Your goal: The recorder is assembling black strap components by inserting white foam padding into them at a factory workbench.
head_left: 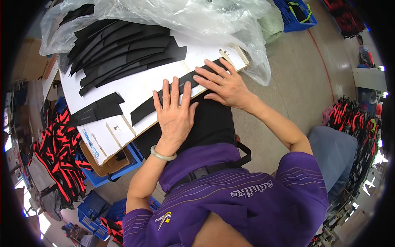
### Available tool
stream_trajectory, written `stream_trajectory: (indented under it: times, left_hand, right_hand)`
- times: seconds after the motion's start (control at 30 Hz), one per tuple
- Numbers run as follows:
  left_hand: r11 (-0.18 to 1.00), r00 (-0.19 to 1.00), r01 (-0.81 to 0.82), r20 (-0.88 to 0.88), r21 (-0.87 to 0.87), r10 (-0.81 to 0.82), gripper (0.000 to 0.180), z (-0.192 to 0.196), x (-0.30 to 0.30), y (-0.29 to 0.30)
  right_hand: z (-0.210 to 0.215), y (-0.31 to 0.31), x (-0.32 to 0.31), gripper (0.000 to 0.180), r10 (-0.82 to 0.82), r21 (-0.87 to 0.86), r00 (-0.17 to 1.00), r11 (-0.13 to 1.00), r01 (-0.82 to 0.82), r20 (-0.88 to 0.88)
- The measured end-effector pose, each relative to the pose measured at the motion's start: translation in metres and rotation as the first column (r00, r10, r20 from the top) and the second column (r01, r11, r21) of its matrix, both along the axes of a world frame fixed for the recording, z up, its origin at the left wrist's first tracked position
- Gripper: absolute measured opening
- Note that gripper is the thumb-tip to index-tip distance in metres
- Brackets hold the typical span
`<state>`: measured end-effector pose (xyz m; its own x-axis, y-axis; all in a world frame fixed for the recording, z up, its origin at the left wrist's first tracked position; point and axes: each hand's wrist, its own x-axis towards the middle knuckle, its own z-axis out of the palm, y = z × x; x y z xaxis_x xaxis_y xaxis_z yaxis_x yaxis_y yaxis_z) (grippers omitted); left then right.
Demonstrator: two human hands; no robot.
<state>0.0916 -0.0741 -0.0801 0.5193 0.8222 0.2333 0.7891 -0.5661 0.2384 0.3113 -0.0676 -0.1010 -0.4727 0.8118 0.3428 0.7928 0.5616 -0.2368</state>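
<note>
A long black fabric strip (142, 110) lies along the near edge of a white board (135, 86). My left hand (175, 113) rests flat on its middle, fingers spread, a pale bangle on the wrist. My right hand (222, 82) presses flat on the strip's right end, fingers apart. Neither hand grips anything. A fanned pile of black strips (123, 49) lies at the board's far side. Some short black pieces (98, 108) sit at the board's left.
Crumpled clear plastic sheeting (185, 18) covers the back of the board. Blue crates (109, 175) and a cardboard box stand under the board's left. Red-and-black straps (57, 152) heap on the left and on the right (354, 119). A blue basket (296, 14) stands on the floor, far right.
</note>
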Motion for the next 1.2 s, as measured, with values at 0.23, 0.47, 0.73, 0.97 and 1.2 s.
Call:
stream_trajectory:
  times: [0.23, 0.47, 0.73, 0.97, 1.2]
  left_hand:
    - [0.998, 0.995, 0.057, 0.080, 0.024, -0.059, 0.067, -0.009, -0.002, -0.003]
    - [0.999, 0.994, 0.050, 0.099, 0.018, -0.051, 0.068, -0.011, 0.004, -0.003]
    - [1.000, 0.997, 0.018, 0.069, 0.021, -0.019, 0.072, -0.011, 0.007, -0.003]
    - [0.999, 0.998, 0.003, 0.070, 0.048, -0.006, 0.072, -0.017, 0.009, -0.004]
    - [0.992, 0.998, -0.057, -0.034, 0.114, 0.062, 0.077, -0.025, 0.018, -0.009]
  right_hand:
    - [-0.002, 0.002, 0.003, 0.062, 0.016, -0.001, 0.997, 1.000, -0.016, -0.081]
    - [-0.005, 0.001, 0.007, 0.059, -0.008, 0.029, 0.990, 1.000, 0.012, -0.141]
    - [-0.004, 0.002, 0.006, 0.059, -0.011, 0.030, 0.988, 0.999, 0.016, -0.156]
    - [-0.002, 0.003, 0.007, 0.061, -0.010, 0.010, 0.987, 1.000, 0.012, -0.159]
    - [0.001, 0.001, 0.005, 0.058, -0.035, -0.002, 0.990, 0.999, 0.035, -0.134]
